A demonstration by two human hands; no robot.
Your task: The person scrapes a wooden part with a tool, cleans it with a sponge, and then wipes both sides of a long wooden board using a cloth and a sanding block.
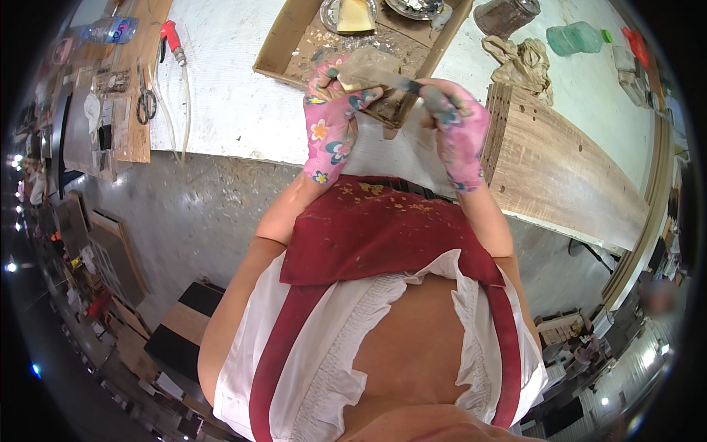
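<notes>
My left hand (329, 121), in a pink flowered glove, is closed on the edge of a pale, translucent, block-like piece (370, 60). In a matching glove, my right hand (460, 129) grips the dark handle of a thin-bladed tool (388, 77) that looks like a putty knife. Its blade points left and lies across the front of the translucent piece, smeared by motion. Both hands are over the near side of a shallow cardboard tray (287, 55) spotted with flakes. Inside the tray, a pale yellow block (355, 16) sits in a round dish.
Wood-patterned boards (567, 158) lie at the right of the white table (228, 88). Behind them are a crumpled cloth (519, 65), a dirty bucket (506, 15) and a green bottle (578, 39). To the left lie a red air gun (172, 42) with its hose and scissors (145, 103).
</notes>
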